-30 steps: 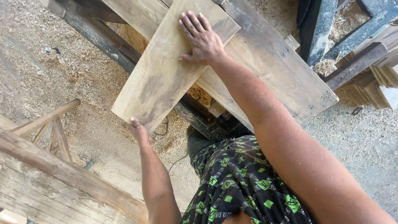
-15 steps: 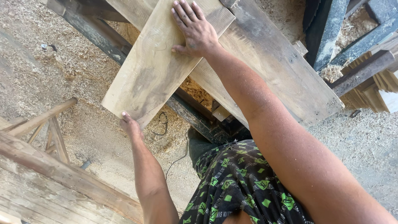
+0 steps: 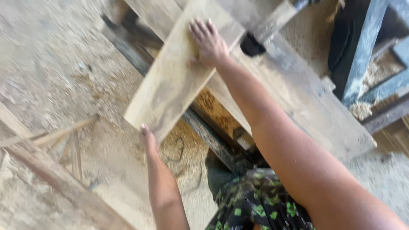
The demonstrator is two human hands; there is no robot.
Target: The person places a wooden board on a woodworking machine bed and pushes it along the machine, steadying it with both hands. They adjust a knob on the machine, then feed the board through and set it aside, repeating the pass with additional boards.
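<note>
A pale wooden plank (image 3: 174, 76) lies slanted over a wider grey board (image 3: 294, 93) that forms a work surface. My right hand (image 3: 207, 41) presses flat on the plank's far part, fingers spread. My left hand (image 3: 149, 140) is under the plank's near end, its fingers hidden beneath the wood. The plank's near end juts out over the sawdust-covered ground.
Sawdust (image 3: 55, 72) covers the ground at left. A rough timber frame (image 3: 47, 166) stands at the lower left. A dark metal rail (image 3: 213, 136) runs under the boards. Blue-grey machine parts (image 3: 366, 47) stand at the upper right. A dark cord (image 3: 177, 151) lies in the sawdust.
The plank has slid forward and to the left across the grey board, with both hands moving along with it. The view has shifted and is blurred.
</note>
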